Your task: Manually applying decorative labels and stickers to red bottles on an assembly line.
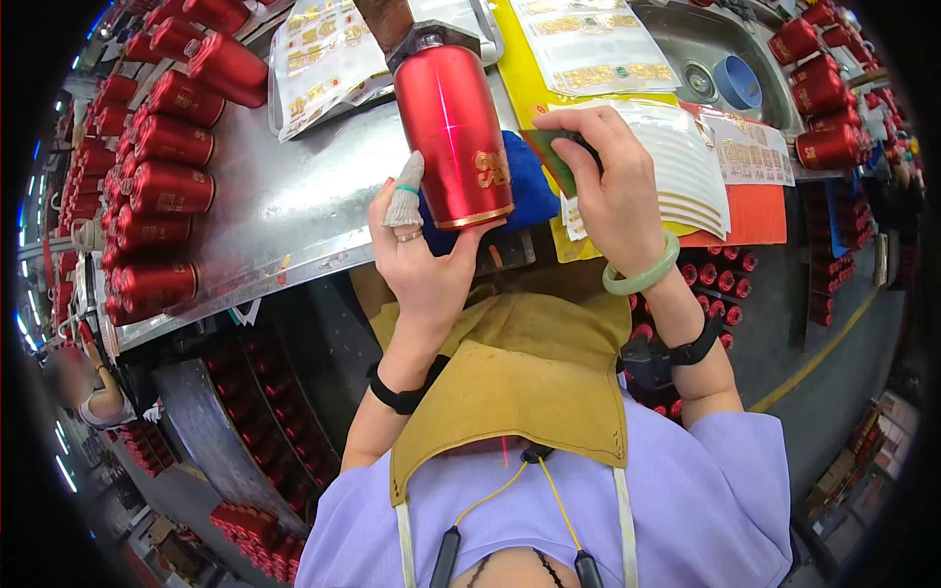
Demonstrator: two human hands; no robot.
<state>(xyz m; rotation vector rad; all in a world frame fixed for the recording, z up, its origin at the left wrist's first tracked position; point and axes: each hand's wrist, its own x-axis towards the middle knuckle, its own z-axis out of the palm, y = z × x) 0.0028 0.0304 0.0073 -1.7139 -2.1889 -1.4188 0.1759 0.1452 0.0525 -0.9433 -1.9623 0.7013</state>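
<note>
A glossy red bottle (446,127) with a gold emblem and a gold rim lies with its neck end away from me, against a dark metal holder (392,24). My left hand (423,279) is closed on its near end, thumb at the base and fingers along the left side; a pale fingertip cover and a ring are on it. Right of the bottle, my right hand (619,191) pinches a thin green flat piece, like a scraper (555,162), with a dark part under the fingers. It appears apart from the bottle. Below lies a blue cloth (529,191).
Red bottles (172,186) stand in rows at the left of the metal table (294,196). Gold-printed sheets (593,49) lie on a yellow board, with white strips (676,162) nearer. A sink (720,44) holds a blue bowl (737,81). Another person (103,397) is far left.
</note>
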